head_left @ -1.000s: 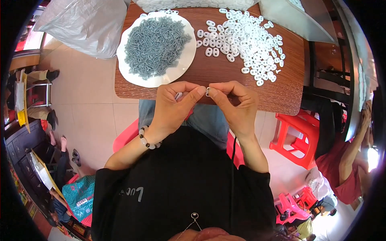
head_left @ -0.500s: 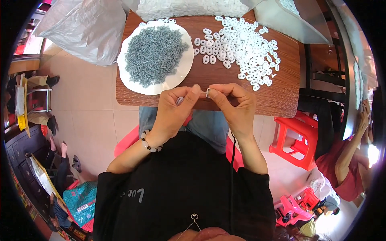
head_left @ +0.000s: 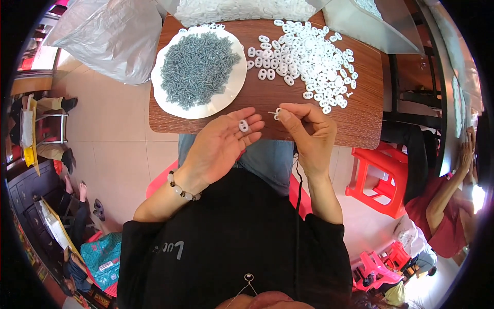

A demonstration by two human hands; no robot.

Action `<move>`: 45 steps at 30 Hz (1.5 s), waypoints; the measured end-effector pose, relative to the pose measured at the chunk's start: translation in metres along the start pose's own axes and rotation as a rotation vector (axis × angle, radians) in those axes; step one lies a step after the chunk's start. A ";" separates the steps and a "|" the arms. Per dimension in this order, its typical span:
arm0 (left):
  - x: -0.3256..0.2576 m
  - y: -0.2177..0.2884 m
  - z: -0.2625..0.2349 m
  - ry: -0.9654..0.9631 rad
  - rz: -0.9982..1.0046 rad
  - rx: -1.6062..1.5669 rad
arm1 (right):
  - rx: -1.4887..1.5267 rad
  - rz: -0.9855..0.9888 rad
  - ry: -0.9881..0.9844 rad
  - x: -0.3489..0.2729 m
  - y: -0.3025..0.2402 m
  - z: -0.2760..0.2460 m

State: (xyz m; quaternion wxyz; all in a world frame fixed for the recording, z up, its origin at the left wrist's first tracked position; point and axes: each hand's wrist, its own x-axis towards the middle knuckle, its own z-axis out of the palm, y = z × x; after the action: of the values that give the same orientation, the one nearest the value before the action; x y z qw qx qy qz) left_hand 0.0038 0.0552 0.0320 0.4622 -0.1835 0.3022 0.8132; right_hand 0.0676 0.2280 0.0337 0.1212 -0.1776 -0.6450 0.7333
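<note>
My left hand (head_left: 218,141) is turned palm up with its fingers stretched out. A small white oval plastic piece with two holes (head_left: 243,125) lies loose on those fingers. Between thumb and forefinger, my right hand (head_left: 307,131) pinches another white two-hole piece (head_left: 278,114), and a thin pale pin sticks out of it toward the left. Both hands are over the near edge of the brown table (head_left: 252,98). Beyond my left hand, a white wavy-rimmed plate (head_left: 237,85) bears a heap of small grey rod-like pieces (head_left: 198,69). Loose white two-hole pieces (head_left: 319,59) are spread beyond my right hand.
A bin of white pieces (head_left: 247,10) stands at the table's far edge, with a grey metal tray (head_left: 373,28) at the far right. A translucent bag (head_left: 108,41) is at the left. A red stool (head_left: 378,180) stands right; another person's arm (head_left: 453,188) shows there.
My hands have moved apart. My left hand has opened from a pinch to palm up, showing the white piece on it. My right hand has shifted slightly right, still pinching its piece.
</note>
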 end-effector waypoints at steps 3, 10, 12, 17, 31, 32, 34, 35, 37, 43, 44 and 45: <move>0.006 -0.003 0.006 -0.057 -0.040 0.028 | 0.066 0.002 0.018 -0.001 0.004 -0.008; 0.011 -0.013 0.009 -0.143 -0.043 0.179 | 0.197 0.057 0.062 -0.009 0.003 -0.014; 0.013 -0.015 0.005 -0.166 -0.040 0.262 | 0.213 0.058 0.062 -0.011 0.002 -0.013; 0.026 -0.015 0.009 -0.114 -0.015 0.238 | 0.254 0.063 0.050 -0.010 0.003 -0.011; 0.027 -0.018 0.010 -0.058 -0.019 0.476 | 0.260 0.039 0.086 -0.007 0.009 -0.014; 0.028 -0.019 0.005 -0.059 0.014 0.516 | 0.304 0.044 0.054 -0.007 0.010 -0.014; 0.028 -0.023 0.001 -0.072 0.082 0.605 | 0.396 0.077 0.017 -0.009 0.016 -0.013; 0.028 -0.025 0.002 -0.084 0.087 0.609 | 0.490 0.123 -0.024 -0.010 0.018 -0.012; 0.027 -0.029 0.004 -0.098 0.116 0.613 | 0.527 0.174 -0.050 -0.012 0.022 -0.010; 0.026 -0.029 0.000 -0.089 0.127 0.535 | 0.655 0.092 -0.080 -0.016 0.028 -0.008; 0.025 -0.030 0.001 -0.073 0.118 0.530 | 0.653 0.084 -0.081 -0.016 0.027 -0.007; 0.025 -0.031 0.000 -0.078 0.123 0.531 | 0.650 0.071 -0.087 -0.016 0.027 -0.006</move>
State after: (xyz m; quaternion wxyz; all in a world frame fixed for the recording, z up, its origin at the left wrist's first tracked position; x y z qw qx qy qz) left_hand 0.0179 0.0832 0.0080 0.4552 -0.0057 0.4973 0.7385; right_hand 0.0863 0.2234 0.0083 0.1183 -0.1206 -0.3754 0.9113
